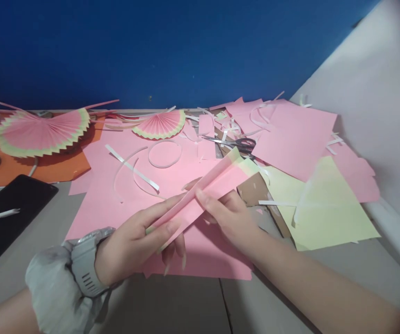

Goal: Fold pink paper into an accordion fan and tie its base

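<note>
Between my two hands is a long strip of pink paper (217,182) with pale green ends, folded lengthwise and tilted up to the right. My left hand (147,232) grips its lower left end, thumb on top and fingers beneath. My right hand (229,218) pinches the strip near its middle, thumb pressing on the fold. Large pink sheets (102,208) lie under my hands. Just behind the strip's far end are black-handled scissors (243,144). Curled pale paper strips (165,154) rest on the pink sheets.
Two pleated pink-and-green paper fans (43,132) lie toward the back left and centre. A black phone-like slab (15,218) is at left. Pink sheets (295,139) and a pale green sheet (339,213) overlap cardboard (254,190) at right. A blue wall (186,51) stands behind.
</note>
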Demonstrator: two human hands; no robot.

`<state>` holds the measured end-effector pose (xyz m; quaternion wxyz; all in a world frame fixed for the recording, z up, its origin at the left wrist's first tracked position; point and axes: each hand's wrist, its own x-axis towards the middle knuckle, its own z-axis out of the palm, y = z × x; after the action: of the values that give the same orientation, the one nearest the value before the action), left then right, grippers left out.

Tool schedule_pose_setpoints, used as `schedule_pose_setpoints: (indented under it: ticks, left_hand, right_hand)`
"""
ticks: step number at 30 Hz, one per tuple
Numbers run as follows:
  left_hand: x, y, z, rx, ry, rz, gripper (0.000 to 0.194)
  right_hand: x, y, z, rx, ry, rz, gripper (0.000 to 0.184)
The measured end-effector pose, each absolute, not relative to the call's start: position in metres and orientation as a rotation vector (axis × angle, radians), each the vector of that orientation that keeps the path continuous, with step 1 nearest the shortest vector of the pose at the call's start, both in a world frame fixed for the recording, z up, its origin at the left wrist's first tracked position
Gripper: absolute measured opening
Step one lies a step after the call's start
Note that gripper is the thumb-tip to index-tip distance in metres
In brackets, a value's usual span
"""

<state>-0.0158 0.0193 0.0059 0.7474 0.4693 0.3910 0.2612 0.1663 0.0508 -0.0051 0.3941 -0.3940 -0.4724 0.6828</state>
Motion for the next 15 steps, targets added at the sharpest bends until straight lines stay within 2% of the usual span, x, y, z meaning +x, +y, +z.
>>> schedule_pose_setpoints:
  ticks: [4,11,13,15]
  left_hand:
    - [-0.017,0.021,0.005,1.012,0.826,0.670,0.052]
    - [-0.023,0.027,0.000,0.796,0.779,0.861,0.029]
    - [-0.025,0.029,0.000,0.721,0.752,0.878,0.026]
    - [-0.027,0.031,0.001,0.673,0.738,0.883,0.026]
  right_hand:
    - [0.166,0.050,-0.005,-0.969,-1.103,1.812,0.034]
    - [0.165,0.053,-0.007,-0.883,-0.781,1.899,0.046]
    - [0.165,0.054,-0.005,-0.850,-0.701,1.930,0.034]
    - [0.165,0.054,-0.003,-0.788,-0.660,1.954,0.013]
